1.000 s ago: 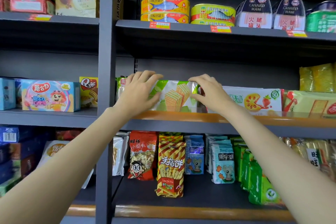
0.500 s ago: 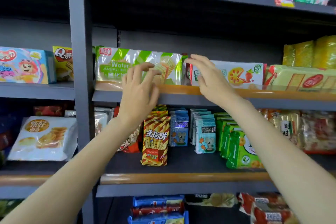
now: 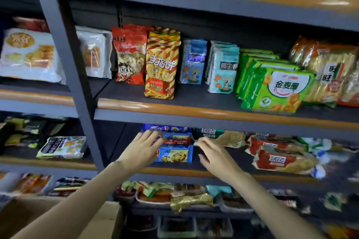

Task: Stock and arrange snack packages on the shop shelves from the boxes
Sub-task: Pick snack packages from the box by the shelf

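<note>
A person's left hand (image 3: 142, 151), fingers spread and holding nothing, lies over the left end of a stack of blue and red biscuit packs (image 3: 174, 146) at the front edge of the lower shelf (image 3: 171, 170). Just right of the stack, the right hand (image 3: 214, 154) hovers open and empty beside red packets (image 3: 279, 158).

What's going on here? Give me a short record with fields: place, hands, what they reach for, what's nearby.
place: shop shelves stocked with snacks
left hand: open, fingers at the stack of blue cookie packs
right hand: open, beside the stack, holding nothing
shelf above: striped biscuit-stick bag, green packs
below left: cardboard box
</note>
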A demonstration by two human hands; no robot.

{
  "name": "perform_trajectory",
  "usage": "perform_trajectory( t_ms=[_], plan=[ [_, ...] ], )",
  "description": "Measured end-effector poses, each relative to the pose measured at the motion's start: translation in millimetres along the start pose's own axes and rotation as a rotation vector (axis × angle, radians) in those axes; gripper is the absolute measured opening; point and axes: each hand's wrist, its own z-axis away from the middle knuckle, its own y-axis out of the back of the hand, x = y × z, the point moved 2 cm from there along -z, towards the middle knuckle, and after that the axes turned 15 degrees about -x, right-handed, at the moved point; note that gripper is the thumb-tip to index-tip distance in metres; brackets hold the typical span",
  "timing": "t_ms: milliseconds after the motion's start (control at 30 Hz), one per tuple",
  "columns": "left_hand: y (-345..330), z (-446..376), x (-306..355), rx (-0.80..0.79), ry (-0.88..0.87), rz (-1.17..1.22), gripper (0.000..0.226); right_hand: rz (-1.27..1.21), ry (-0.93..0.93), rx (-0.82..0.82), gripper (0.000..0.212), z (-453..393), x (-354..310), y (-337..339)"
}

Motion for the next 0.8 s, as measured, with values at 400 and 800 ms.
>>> perform_trajectory(
  t_ms=[400,800],
  plan=[
    [-147,-61,17,-0.507,0.445,0.104,0.096,-0.521,-0.276,-0.115,0.102,-86,70,-145],
    [-143,-82,22,-0.412,0.344,0.201,0.083,-0.616,-0.226,0.139,0.072,-93,98,-154]
  ],
)
